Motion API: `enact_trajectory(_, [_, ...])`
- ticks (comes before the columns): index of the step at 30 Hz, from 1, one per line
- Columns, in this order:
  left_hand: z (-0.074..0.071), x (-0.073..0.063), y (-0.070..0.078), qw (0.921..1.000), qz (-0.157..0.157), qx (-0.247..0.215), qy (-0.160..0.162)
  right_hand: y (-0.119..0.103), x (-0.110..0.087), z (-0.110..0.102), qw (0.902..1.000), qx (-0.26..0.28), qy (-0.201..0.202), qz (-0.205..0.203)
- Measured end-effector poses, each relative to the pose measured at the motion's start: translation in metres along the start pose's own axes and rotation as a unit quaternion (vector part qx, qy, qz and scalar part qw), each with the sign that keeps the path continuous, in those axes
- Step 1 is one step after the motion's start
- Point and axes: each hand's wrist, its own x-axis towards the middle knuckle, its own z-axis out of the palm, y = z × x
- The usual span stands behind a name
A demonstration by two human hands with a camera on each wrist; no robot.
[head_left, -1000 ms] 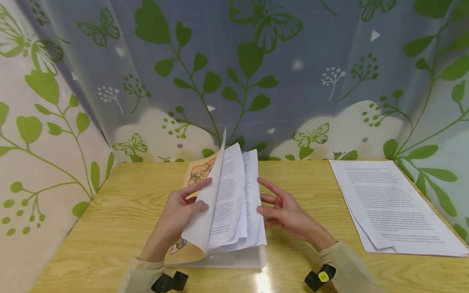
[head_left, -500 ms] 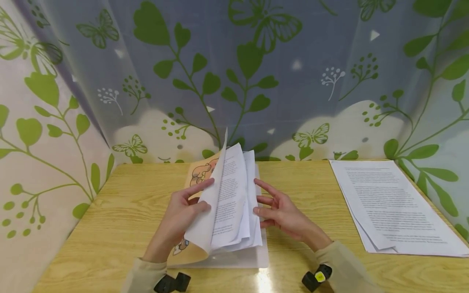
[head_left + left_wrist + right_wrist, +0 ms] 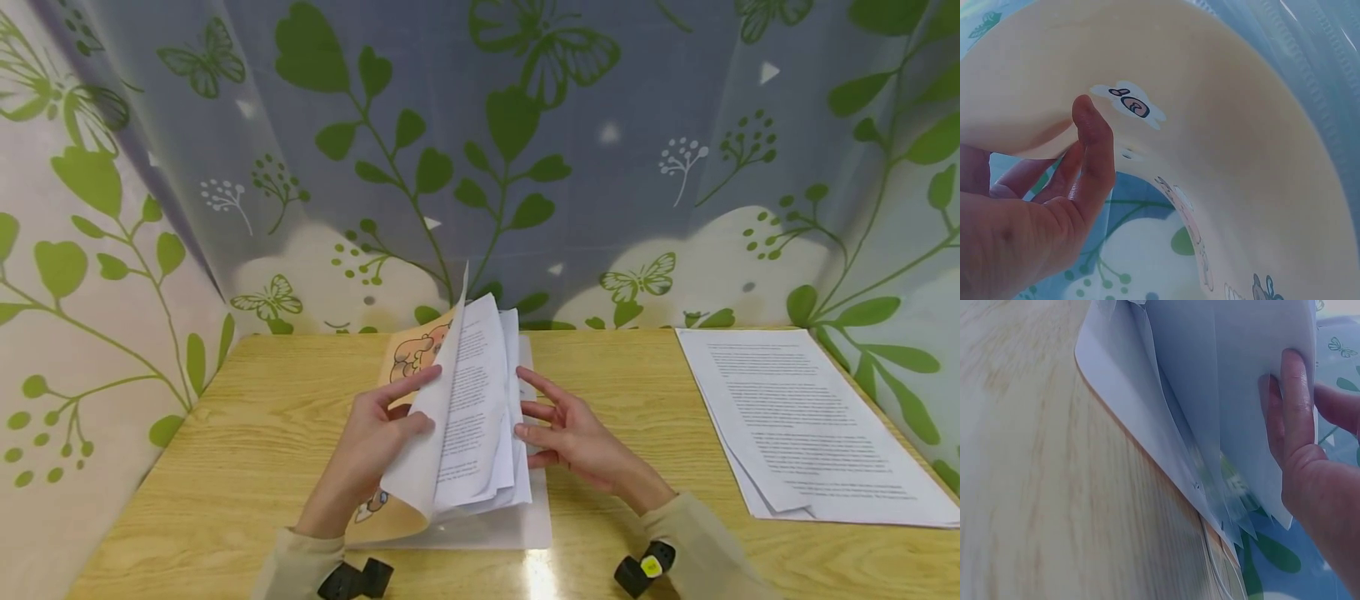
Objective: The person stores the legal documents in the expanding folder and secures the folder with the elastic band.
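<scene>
A folder with an orange cartoon cover (image 3: 399,367) stands partly open at the table's middle, its pale inner side curling up. My left hand (image 3: 375,450) grips that raised cover; in the left wrist view, a finger lies along the cover (image 3: 1222,119). Inside are printed sheets (image 3: 471,392), raised off the folder's white back (image 3: 517,529) and slightly fanned. My right hand (image 3: 588,437) holds their right edge between thumb and fingers. The right wrist view shows its fingers on both sides of the sheets (image 3: 1244,394), with clear plastic leaves beside them.
Another stack of printed paper (image 3: 810,417) lies on the wooden table (image 3: 247,433) at the right, its lower corner turned over. A patterned curtain (image 3: 585,183) hangs along the table's back and sides.
The sheets' right edge has shifted slightly left with my right hand, baring more of the folder's back. My left hand and the cover have moved slightly right.
</scene>
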Motion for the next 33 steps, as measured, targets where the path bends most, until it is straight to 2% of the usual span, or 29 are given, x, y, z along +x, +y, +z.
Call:
enact_trajectory(21, [0.0023, 0.0013, -0.0001, 1.0, -0.002, 0.003, 0.002, 0.0031, 0.0052, 0.0058, 0.9997, 0.019, -0.015, 0.001])
enact_trajectory(33, [0.0048, 0.0026, -0.0007, 1.0, 0.0, 0.005, 0.004, 0.0019, 0.0072, 0.0089, 0.9995, 0.021, 0.002, 0.025])
